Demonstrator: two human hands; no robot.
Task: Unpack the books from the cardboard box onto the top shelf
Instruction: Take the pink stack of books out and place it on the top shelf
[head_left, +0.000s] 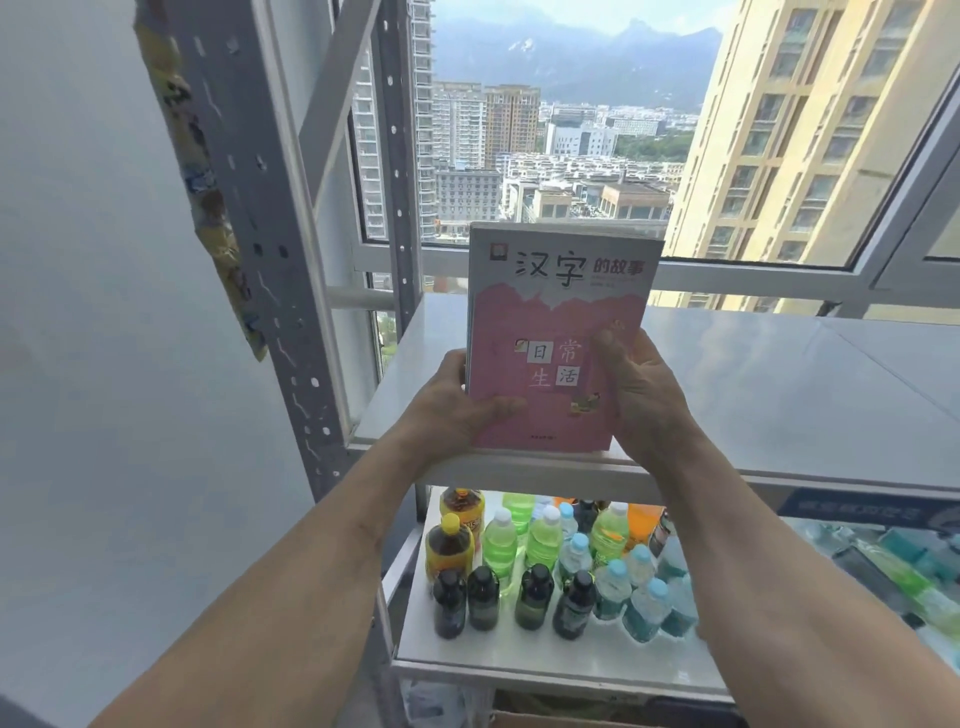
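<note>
Both hands clamp a small stack of books (558, 338) upright, pink cover facing back: the left hand (457, 400) pinches the lower left edge, thumb across the cover, and the right hand (636, 395) presses the right side. The bottom edge sits at the front lip of the top shelf (779, 384). If either hand eases off early, I think the stack could tip back off that lip onto the bottles (545, 571) beneath the grip.

left hand (457, 400): arm extended forward and up, thumb lying across the front, fingers wrapped behind | right hand (636, 395): arm extended alongside, just beside the left, thumb raised in front, palm pressed against the side
</note>
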